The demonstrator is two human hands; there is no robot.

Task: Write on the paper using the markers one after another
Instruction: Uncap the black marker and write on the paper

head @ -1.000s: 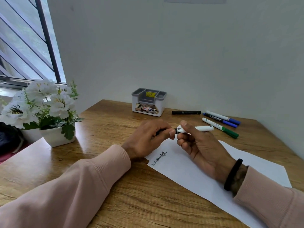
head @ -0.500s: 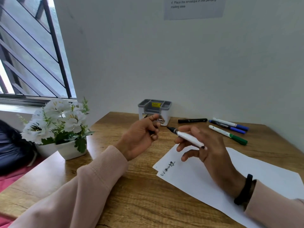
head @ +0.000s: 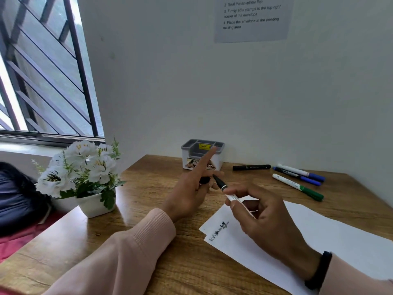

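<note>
A white sheet of paper (head: 331, 237) lies on the wooden table (head: 148, 241), with a short line of black writing (head: 219, 229) near its left corner. My right hand (head: 261, 216) pinches an uncapped white marker (head: 228, 191) above that corner, its black tip pointing up and left. My left hand (head: 191, 188) is raised beside the tip, its index finger stretched out, the other fingers curled round the black cap (head: 204, 180). A black marker (head: 251, 167), two blue-capped markers (head: 302, 173) and a green-capped marker (head: 297, 186) lie capped at the back right.
A white and grey pen holder (head: 203, 154) stands against the wall behind my left hand. A white pot of white flowers (head: 85, 177) sits at the table's left edge. A printed notice (head: 252, 18) hangs on the wall. A barred window is at the left.
My hands pulled the black cap off the marker and drew apart. The left index finger has straightened, and the camera has tilted upward.
</note>
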